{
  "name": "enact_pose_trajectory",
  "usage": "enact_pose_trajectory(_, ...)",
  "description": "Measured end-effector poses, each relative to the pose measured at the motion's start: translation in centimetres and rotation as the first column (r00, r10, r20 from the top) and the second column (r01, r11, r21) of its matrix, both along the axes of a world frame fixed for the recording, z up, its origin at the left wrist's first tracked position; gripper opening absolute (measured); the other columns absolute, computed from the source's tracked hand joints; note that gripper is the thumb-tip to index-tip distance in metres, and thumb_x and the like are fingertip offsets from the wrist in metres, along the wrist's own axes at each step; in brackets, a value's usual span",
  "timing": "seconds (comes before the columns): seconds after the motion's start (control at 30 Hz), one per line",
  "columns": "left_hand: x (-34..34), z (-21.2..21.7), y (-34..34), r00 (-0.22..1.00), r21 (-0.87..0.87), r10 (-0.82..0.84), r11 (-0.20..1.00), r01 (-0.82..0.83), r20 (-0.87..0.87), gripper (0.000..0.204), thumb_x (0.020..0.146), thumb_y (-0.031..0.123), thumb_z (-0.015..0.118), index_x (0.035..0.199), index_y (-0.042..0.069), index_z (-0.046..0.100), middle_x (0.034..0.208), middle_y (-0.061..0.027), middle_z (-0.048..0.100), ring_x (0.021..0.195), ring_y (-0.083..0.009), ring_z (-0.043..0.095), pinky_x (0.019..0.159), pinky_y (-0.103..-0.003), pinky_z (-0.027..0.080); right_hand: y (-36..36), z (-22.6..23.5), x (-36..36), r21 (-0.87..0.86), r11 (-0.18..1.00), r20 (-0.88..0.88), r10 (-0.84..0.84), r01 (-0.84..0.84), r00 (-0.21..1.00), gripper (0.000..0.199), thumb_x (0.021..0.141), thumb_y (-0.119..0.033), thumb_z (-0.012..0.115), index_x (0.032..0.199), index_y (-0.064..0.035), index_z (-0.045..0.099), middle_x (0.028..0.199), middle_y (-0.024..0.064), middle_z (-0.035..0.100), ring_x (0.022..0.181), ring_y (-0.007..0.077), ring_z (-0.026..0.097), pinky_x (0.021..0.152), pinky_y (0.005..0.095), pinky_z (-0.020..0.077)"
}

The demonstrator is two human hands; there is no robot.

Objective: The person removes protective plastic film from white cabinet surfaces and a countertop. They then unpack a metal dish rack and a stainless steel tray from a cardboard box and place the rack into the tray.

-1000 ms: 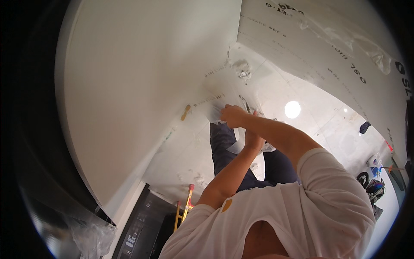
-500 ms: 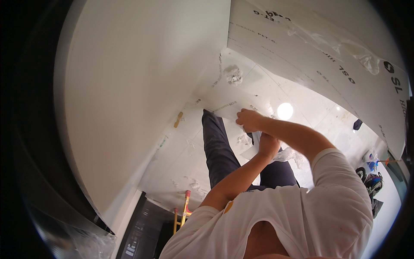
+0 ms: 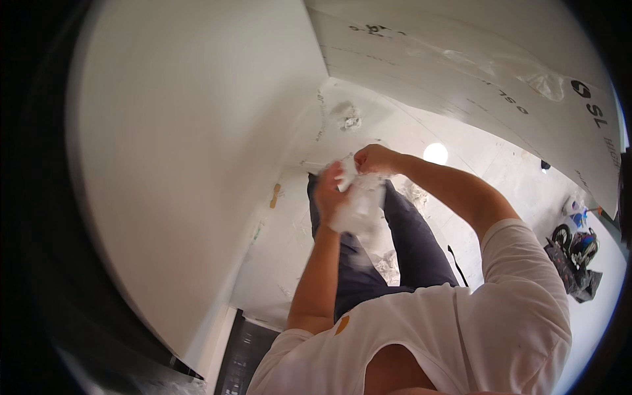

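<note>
A: White, thin plastic film, crumpled into a wad (image 3: 359, 204), is sitting between both hands in front of the chest. Left hand (image 3: 331, 194) is closing around its near side; right hand (image 3: 375, 158) is pinching its top edge, fingers curled shut on it.

B: Handling?

A: Judging it very light, soft, no stiffness, probably slick and easy to tear. Best hold looks like a full-fist bunch, not a fingertip edge.

B: Outward from the hands?

A: Just below them, dark trousers (image 3: 408, 243). Beyond the right hand, a second crumpled scrap (image 3: 349, 118) is lying on the pale covered floor (image 3: 296, 250). Left of the left hand, a large white panel (image 3: 184, 151) is standing; above, another white board (image 3: 461, 59) under clear film. Far right, a dark bag (image 3: 573, 253).
</note>
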State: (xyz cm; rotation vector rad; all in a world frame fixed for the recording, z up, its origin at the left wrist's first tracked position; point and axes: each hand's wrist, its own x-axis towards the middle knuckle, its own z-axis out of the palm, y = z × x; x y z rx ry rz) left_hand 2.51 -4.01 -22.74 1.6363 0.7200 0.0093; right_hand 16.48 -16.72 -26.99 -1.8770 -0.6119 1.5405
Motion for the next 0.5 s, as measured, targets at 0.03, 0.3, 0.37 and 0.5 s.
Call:
enact_pose_trajectory(0.03,-0.6,-2.4,1.4,0.992,-0.098,0.104,0.989,-0.11,-0.068,0.043,0.081,0.008,0.069,0.122,0.005,0.057,0.12,-0.0109,0.058,0.101,-0.0196,0.06,0.083,-0.033,0.051,-0.1,0.1,-0.4,0.017,0.995,-0.036,-0.1,0.101,0.994,0.008,0.067,-0.012,0.061,0.073,-0.0057,0.061,0.065,0.0068,0.059,0.064,0.0174,0.057,0.062,0.0326,0.0452)
enact_pose_trajectory(0.3,12.8,-8.5,4.2,0.995,0.556,-0.095,0.826,0.095,-0.028,0.055,0.082,0.01,0.065,0.132,0.0,0.044,0.137,-0.0214,0.042,0.125,-0.0357,0.043,0.105,-0.039,0.036,1.1,6.9,-4.4,0.194,0.933,0.432,0.196,-0.303,0.88,0.02,0.07,-0.013,0.059,0.085,-0.0019,0.065,0.093,0.0169,0.062,0.09,0.0342,0.06,0.08,0.0424,0.0489)
enact_pose_trajectory(0.37,14.2,-8.4,2.3,0.999,0.482,-0.013,0.876,0.031,-0.04,0.055,0.082,0.011,0.066,0.132,0.0,0.045,0.137,-0.0212,0.042,0.124,-0.0369,0.043,0.103,-0.04,0.037,0.7,5.8,-6.5,0.193,0.976,0.353,0.03,-0.104,0.935,0.023,0.073,-0.014,0.057,0.091,-0.0008,0.064,0.101,0.02,0.062,0.095,0.0341,0.06,0.082,0.0426,0.0484)
enact_pose_trajectory(0.5,13.5,-8.7,3.2,0.994,0.462,-0.087,0.881,0.106,-0.061,0.052,0.084,0.014,0.064,0.131,-0.002,0.045,0.129,-0.0224,0.047,0.12,-0.0358,0.045,0.1,-0.04,0.04,1.2,12.0,-2.9,0.261,0.938,0.188,-0.28,0.227,0.941,0.02,0.075,-0.01,0.056,0.093,-0.0029,0.062,0.099,0.0184,0.063,0.092,0.0343,0.06,0.081,0.0436,0.0479)
